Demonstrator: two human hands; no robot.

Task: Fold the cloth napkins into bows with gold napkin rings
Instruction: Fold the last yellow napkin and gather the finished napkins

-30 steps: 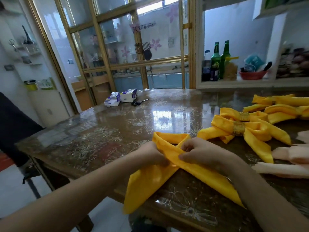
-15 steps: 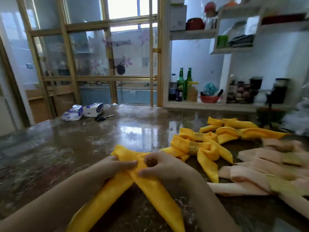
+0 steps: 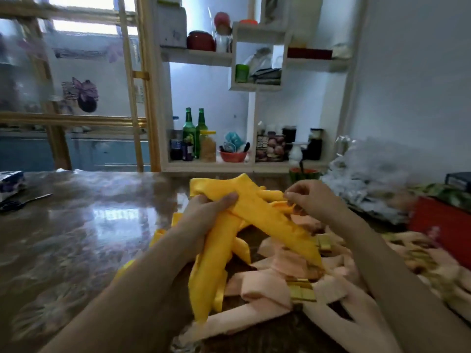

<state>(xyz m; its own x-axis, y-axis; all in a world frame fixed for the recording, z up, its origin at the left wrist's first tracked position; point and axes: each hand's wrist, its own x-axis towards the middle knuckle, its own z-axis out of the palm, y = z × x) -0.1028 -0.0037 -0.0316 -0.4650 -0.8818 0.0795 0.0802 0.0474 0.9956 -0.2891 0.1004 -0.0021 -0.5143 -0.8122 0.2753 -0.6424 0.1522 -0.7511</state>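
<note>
One yellow napkin (image 3: pixel 257 212) hangs gripped in left hand (image 3: pixel 204 217) fingers (image 3: pixel 226 199); right hand (image 3: pixel 313 200) curls beside, hold unclear.

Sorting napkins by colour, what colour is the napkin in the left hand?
Yellow; the napkin shows best in the head view.
</note>
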